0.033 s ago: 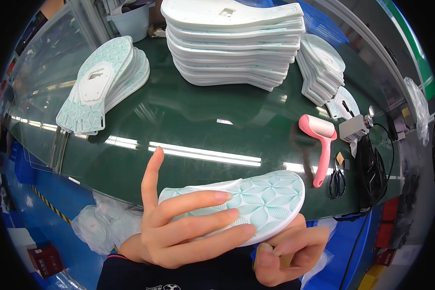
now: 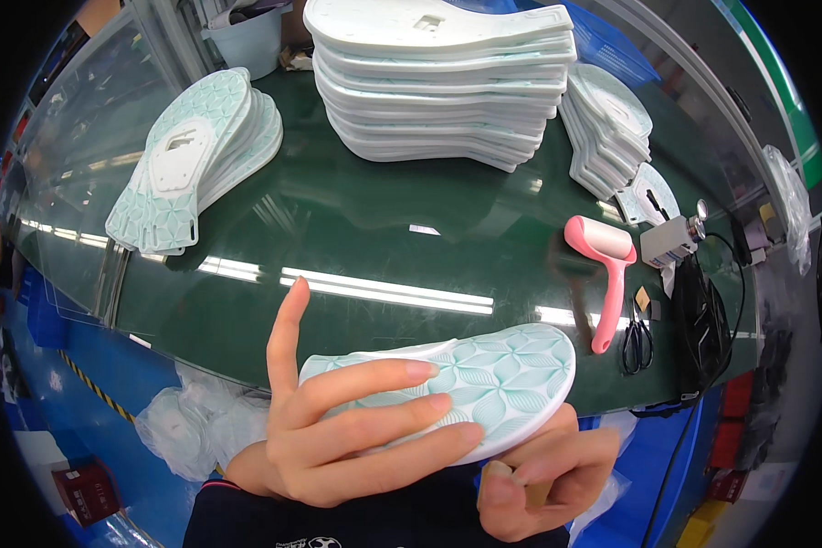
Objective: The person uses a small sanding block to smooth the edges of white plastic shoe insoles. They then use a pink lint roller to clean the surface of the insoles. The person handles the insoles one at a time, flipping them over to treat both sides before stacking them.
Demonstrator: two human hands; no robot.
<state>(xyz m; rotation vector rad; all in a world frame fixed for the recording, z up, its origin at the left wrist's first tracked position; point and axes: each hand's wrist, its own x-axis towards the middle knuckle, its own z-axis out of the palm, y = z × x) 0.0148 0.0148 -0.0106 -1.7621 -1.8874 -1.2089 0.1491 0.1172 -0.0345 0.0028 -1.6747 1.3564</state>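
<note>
While three stacks of soles sit on the table, left hand and right hand clasp one mint-patterned shoe sole beside one pink lint roller.

I had a pale teal shoe sole held between both hands just over the near edge of the dark green table. My left hand lay across its patterned face, index finger raised; my right hand cupped it from beneath. A pink lint roller lay to the right beside black scissors. Stacks of soles stood at the far side, with a smaller fanned pile at left.
</note>
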